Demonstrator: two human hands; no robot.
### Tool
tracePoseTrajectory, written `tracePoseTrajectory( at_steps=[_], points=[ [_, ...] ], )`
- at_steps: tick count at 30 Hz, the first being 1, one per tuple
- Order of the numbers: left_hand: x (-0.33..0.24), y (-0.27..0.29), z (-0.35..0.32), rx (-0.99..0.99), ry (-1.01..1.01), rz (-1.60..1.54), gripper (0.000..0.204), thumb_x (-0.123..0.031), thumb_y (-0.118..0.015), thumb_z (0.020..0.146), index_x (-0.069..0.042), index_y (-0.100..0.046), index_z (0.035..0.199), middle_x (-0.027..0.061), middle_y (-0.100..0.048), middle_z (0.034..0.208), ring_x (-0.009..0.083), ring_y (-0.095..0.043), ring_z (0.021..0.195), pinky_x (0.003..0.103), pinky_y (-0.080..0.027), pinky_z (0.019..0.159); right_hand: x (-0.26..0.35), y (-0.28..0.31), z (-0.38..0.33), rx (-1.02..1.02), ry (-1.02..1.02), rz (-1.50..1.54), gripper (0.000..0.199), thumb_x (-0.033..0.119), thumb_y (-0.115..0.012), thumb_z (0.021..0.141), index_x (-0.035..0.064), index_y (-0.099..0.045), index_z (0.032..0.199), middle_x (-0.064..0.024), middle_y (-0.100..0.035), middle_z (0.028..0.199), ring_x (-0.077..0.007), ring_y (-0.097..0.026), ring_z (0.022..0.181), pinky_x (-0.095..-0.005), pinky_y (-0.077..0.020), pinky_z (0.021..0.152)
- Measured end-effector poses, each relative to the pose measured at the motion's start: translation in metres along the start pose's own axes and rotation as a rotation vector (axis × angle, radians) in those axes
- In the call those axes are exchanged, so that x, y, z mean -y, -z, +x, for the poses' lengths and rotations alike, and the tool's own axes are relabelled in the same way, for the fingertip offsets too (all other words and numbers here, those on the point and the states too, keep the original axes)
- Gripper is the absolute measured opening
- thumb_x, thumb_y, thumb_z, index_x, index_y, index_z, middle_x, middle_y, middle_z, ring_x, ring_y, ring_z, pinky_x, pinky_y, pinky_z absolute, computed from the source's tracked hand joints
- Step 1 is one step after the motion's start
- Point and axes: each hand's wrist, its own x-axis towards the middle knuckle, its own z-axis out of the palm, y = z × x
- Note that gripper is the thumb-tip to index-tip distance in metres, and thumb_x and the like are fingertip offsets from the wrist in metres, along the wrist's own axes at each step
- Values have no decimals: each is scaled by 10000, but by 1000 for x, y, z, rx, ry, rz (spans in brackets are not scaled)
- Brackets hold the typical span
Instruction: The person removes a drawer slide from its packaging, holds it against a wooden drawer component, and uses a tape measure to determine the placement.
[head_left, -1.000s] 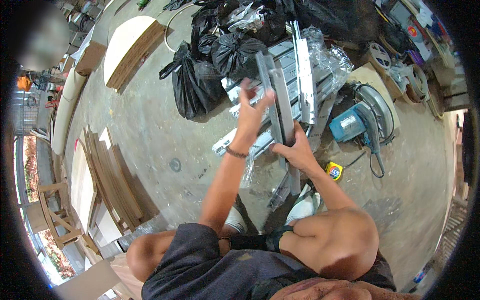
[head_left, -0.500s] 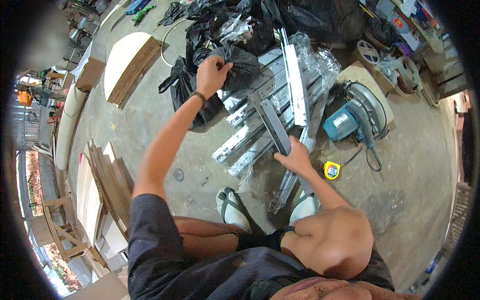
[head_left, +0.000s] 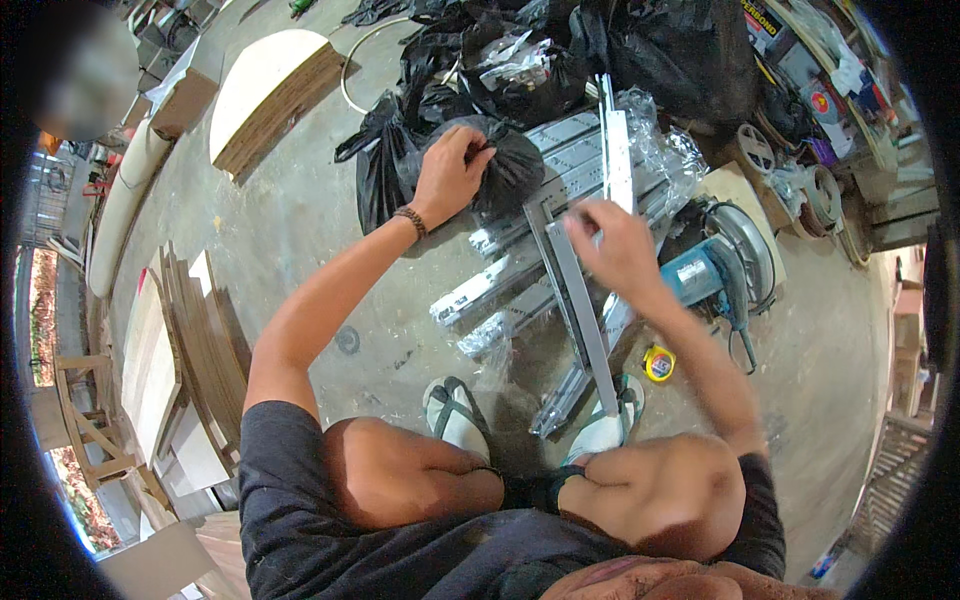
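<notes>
My left hand (head_left: 450,180) is raised in front of a knotted black plastic bag (head_left: 512,172). Its fingers are curled to the thumb; whatever they pinch is too small to make out. My right hand (head_left: 618,248), slightly blurred, has bent fingers beside the upper part of a metal drawer slide (head_left: 583,315). What those fingers hold, if anything, is hidden. The slide's grey inner rail reaches down to my right foot, past its darker outer rail. More drawer slides (head_left: 480,290), some in clear plastic wrap, lie in a pile beneath and behind it.
A blue circular saw (head_left: 715,270) sits right of the pile, with a yellow tape measure (head_left: 659,363) closer to me. Curved plywood pieces (head_left: 265,95) stand at the far left, and wooden boards (head_left: 190,340) at the near left. Rolls of edging tape (head_left: 822,195) are at the right.
My right hand has left the slide's lower end and moved up to its upper part. The inner rail now extends further toward my feet. My left hand shifts slightly right in the picture, still curled.
</notes>
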Motion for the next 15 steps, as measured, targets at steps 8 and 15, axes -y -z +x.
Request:
tracePoseTrajectory(
  at_steps=[8,15],
  points=[
    [3,-25,24,-83,-127,-164,114,-41,-668,889,6,-622,982,166,-627,930,373,-647,855,418,-527,728,-1,-20,167,42,464,-369,218,229,-649,904,55,-710,1019,-172,-696,930,-375,-669,870,-461,-533,771],
    [18,-33,18,-72,-103,-208,129,-50,-688,882,-3,-639,991,161,-640,945,365,-659,872,404,-535,736,-11,-27,191,198,337,-367,252,276,-709,816,32,-725,879,-188,-714,862,-389,-697,800,-467,-569,756]
  ],
)
